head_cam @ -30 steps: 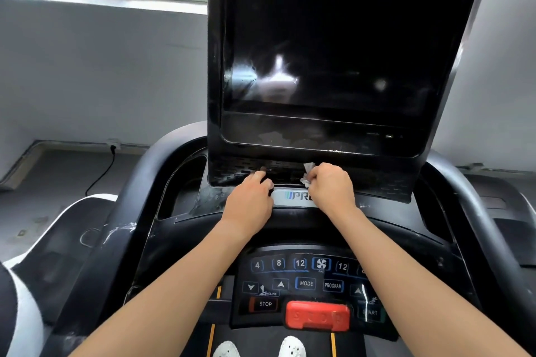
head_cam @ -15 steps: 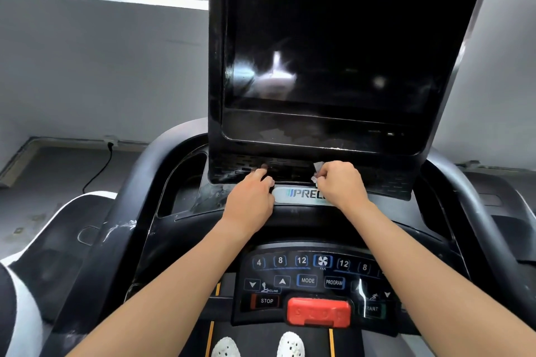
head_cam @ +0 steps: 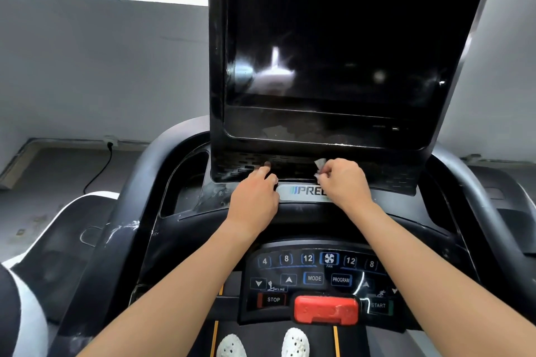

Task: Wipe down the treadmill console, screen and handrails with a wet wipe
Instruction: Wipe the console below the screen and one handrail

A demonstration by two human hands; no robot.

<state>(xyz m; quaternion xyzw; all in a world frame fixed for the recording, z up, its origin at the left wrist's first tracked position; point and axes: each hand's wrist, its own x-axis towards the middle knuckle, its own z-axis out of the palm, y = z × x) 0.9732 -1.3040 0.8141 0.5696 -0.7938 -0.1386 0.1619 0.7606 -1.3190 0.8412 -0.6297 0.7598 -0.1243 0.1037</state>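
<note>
A tall black screen [head_cam: 333, 46] rises over the treadmill console [head_cam: 188, 191], with a slotted grille [head_cam: 232, 165] along its lower edge. My right hand [head_cam: 343, 182] pinches a small white wet wipe [head_cam: 320, 164] against the grille's middle. My left hand [head_cam: 255, 197] rests on the console ledge beside the silver logo plate [head_cam: 298, 191], its forefinger touching the grille. Black handrails curve down on the left [head_cam: 124, 211] and right [head_cam: 493, 211].
A button panel [head_cam: 313, 278] with a red stop key [head_cam: 326, 309] sits below my arms. My white shoes [head_cam: 294, 342] stand on the belt. A white-and-black machine [head_cam: 43, 240] is at the left; a cable [head_cam: 98, 174] runs along the floor by the wall.
My right hand with the wipe has slid a little to the right along the grille, uncovering more of the logo plate. My left hand has stayed in place.
</note>
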